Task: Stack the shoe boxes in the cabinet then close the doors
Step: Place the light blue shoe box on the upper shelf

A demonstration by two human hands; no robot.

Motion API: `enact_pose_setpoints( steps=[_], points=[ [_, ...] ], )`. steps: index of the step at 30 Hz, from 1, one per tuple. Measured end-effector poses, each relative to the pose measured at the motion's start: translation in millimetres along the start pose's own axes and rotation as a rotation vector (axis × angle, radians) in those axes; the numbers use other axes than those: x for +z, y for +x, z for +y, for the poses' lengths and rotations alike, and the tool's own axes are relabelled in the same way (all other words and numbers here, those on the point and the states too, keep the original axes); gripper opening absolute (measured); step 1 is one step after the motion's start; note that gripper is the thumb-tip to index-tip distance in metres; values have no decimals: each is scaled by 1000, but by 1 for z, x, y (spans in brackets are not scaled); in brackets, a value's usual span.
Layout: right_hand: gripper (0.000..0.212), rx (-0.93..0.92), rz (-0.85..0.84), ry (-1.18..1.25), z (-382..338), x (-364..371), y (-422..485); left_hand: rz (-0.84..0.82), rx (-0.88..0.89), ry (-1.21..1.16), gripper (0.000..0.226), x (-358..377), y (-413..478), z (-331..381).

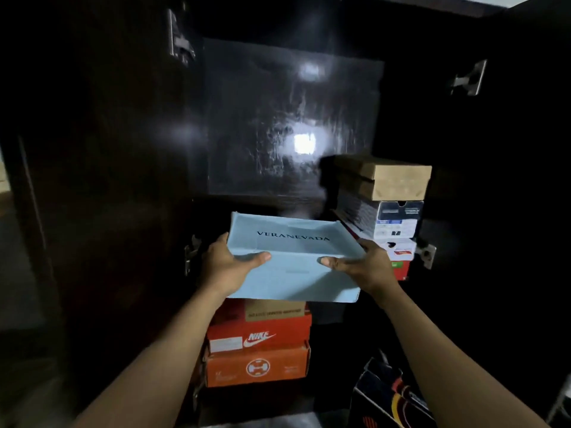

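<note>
- The person's left hand [227, 267] grips the left near corner of a pale blue shoe box [293, 261] in the middle of the frame; the thumb lies flat along the near face, pointing toward the centre, and the other fingers wrap out of sight around the left side.
- The right hand [363, 267] clasps the box's right near corner in mirror fashion: its thumb reaches inward across the near face and the fingers curl around the right side and underneath.
- Both hands are partly closed around the box, and between them they carry its whole weight; both bare forearms stretch up from the lower corners of the frame.
- The blue box bears the dark lettering "VERANEVADA" on its top surface and is held above a stack of boxes, tilted slightly so that its top faces the camera.
- Whether the blue box touches the stack beneath cannot be told.
- That stack, in the lower middle of the frame, shows a red Nike box [259, 336] resting on an orange box [256, 367]; a brown-labelled box edge sits just above the red one.
- To the right of centre a second stack stands taller: a brown cardboard box [389, 180] on top, a dark blue-and-white box [392, 219] under it, and a red-and-white box [400, 257] lower down, just beside the right hand.
- The dark cabinet [293, 118] fills the upper frame, its glossy back panel catching bright reflections.
- Metal hinges [180, 38] show at the upper left and upper right, and the doors stand open.
- A dark patterned item lies at the lower right; what it is cannot be made out.
</note>
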State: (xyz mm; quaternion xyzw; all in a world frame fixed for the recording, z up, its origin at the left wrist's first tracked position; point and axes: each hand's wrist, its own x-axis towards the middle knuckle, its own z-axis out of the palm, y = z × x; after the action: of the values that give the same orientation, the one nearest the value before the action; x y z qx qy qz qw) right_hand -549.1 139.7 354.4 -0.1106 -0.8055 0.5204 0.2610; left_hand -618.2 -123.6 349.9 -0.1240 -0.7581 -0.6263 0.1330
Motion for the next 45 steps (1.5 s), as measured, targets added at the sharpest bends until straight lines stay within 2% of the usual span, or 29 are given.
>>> enact_pose_setpoints(
  steps=[1,4,9,14,17,22,25,27,30,31,35,39,41,45],
  points=[
    [67,-9,-32,-2,13,10,17,18,-23,-11,48,6,11,-11],
    [81,-50,-50,30,49,39,60,101,-91,-13,47,20,44,-48],
    [58,-134,-83,2,74,81,116,242,-151,-5,50,36,88,-89],
    [47,-165,-87,-51,76,123,171,356,-173,15,66,46,146,-115],
    [50,-156,-87,-84,76,146,195,416,-209,9,65,48,164,-124],
    [56,-140,-91,-82,82,163,214,398,-248,-10,61,47,179,-142],
    [59,-114,-101,-102,76,160,213,398,-257,-20,64,48,179,-140],
    [68,-69,-128,-102,70,156,208,404,-261,-26,70,50,174,-136],
    [112,-47,-57,-82,64,148,179,393,-262,22,97,54,151,-128],
    [119,-60,-14,-60,67,142,166,391,-254,39,104,56,141,-126],
    [100,-125,63,-136,79,106,75,354,-94,106,108,69,81,-124],
    [83,-120,149,-196,115,61,-33,201,70,199,97,80,-5,-132],
    [76,-23,191,-224,140,40,-94,61,90,187,88,84,-51,-148],
    [74,215,181,-328,202,13,-221,-303,-54,182,81,89,-152,-196]
  ],
)
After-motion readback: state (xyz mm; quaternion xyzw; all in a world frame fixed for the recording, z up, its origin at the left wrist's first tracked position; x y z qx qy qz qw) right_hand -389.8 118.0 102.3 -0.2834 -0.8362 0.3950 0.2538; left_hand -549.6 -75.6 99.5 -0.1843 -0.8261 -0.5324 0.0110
